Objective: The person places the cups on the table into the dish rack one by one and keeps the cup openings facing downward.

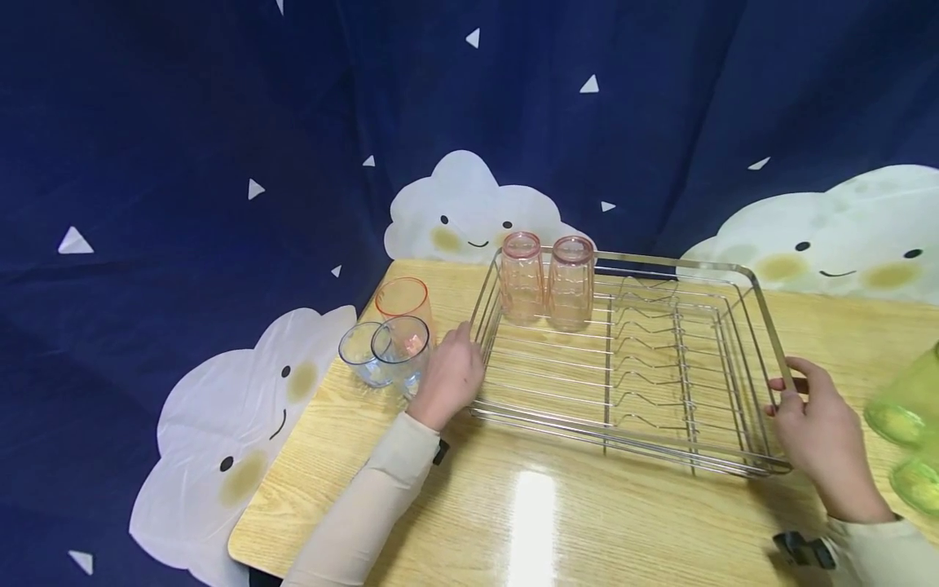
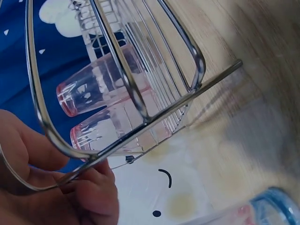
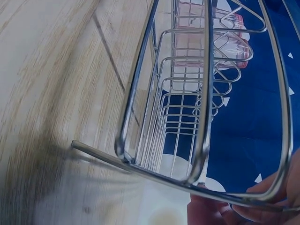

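Observation:
A metal wire dish rack [image 1: 772, 326] stands on the wooden table. Its left end is held by my left hand [image 1: 451, 371], whose fingers curl round the end wire in the left wrist view. At the opposite end, my right hand [image 1: 825, 424] grips the rim, thumb on the near side. Two pink ribbed glasses [image 1: 571, 285] sit upside down in the rack's back left corner. Just left of my left hand are two blue glasses [image 1: 362, 352] and a clear glass with an orange rim [image 1: 406, 295], standing mouth up.
Yellow-green glasses [image 1: 910, 399] lie or stand at the right edge of the view, beyond my right hand; they are cut off. A dark blue curtain [image 1: 513, 98] with white clouds hangs behind the table [image 1: 469, 505] and along its left side.

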`<state>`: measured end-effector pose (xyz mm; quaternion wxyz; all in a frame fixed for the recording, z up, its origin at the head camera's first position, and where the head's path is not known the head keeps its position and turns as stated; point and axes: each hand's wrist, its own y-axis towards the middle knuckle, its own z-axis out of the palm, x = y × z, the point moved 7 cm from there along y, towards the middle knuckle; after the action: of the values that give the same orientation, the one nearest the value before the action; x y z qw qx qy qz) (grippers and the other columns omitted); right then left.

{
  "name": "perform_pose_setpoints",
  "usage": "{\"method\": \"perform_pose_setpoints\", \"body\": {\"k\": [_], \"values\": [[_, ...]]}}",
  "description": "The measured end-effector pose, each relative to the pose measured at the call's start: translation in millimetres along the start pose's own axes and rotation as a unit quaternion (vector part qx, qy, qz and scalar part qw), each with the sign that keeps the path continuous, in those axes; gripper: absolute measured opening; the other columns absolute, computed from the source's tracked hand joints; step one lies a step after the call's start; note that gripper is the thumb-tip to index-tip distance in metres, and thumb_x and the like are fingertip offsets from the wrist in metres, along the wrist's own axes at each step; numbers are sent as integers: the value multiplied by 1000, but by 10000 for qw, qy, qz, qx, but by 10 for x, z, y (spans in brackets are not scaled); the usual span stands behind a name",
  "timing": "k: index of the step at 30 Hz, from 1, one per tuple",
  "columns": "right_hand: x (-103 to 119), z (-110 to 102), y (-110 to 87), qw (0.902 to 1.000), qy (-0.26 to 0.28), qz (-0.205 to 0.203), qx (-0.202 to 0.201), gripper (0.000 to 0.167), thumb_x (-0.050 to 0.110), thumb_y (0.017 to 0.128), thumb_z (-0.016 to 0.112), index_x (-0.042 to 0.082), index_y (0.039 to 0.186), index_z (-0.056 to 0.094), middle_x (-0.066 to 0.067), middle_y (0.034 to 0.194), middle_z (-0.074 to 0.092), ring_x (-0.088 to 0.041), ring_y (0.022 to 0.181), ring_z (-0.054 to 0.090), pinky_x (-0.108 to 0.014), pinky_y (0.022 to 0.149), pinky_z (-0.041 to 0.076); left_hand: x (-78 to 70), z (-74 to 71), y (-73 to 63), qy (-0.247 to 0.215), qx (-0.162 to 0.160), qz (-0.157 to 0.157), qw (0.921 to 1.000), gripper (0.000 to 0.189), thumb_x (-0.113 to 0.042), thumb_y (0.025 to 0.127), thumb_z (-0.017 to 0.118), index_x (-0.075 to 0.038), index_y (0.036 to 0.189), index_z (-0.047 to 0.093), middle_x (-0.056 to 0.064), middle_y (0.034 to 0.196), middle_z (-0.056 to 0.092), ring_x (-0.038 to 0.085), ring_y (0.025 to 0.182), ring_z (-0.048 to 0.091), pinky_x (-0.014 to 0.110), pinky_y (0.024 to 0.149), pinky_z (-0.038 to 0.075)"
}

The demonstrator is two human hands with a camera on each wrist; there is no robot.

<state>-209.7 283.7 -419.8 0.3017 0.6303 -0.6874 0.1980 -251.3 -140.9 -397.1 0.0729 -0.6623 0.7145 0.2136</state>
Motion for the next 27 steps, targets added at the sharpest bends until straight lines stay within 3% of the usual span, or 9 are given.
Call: {"method": "perform_pose_setpoints", "body": {"k": [4, 9, 19, 27], "values": [[-6, 15, 5, 9999, 54, 91, 91, 55, 10, 102, 25, -5, 154, 17, -34, 130, 51, 25, 66, 45, -23, 49, 44, 51, 5, 16, -281, -47, -99, 9995, 40, -17, 105, 37, 6, 132, 56, 20, 106, 71, 32, 84, 70, 45, 71, 57], [-35, 15, 16, 9999, 19, 99, 92, 54, 10, 102, 24, -5, 154, 18, -34, 129, 51, 24, 66, 45, -24, 49, 43, 94, 44, 34, -733, 138, -267, 9969, 39, -15, 106, 34, 7, 128, 58, 17, 91, 70, 23, 68, 61, 36, 60, 52], [-31, 38, 20, 9999, -10, 87, 68, 54, 12, 103, 24, -4, 155, 18, -33, 129, 52, 23, 65, 46, -25, 48, 42, 126, 74, 71, -486, 447, -410, 9970, 35, -9, 101, 33, 5, 114, 62, 10, 70, 61, 18, 53, 50, 29, 45, 39], [-32, 32, 37, 9999, 40, 128, 13, 55, 12, 103, 24, -2, 155, 18, -30, 127, 52, 24, 65, 46, -25, 48, 42, 151, 115, 76, -857, 383, -610, 9937, 40, -18, 107, 29, 4, 109, 63, 6, 61, 51, 17, 48, 47, 29, 42, 36]]}}
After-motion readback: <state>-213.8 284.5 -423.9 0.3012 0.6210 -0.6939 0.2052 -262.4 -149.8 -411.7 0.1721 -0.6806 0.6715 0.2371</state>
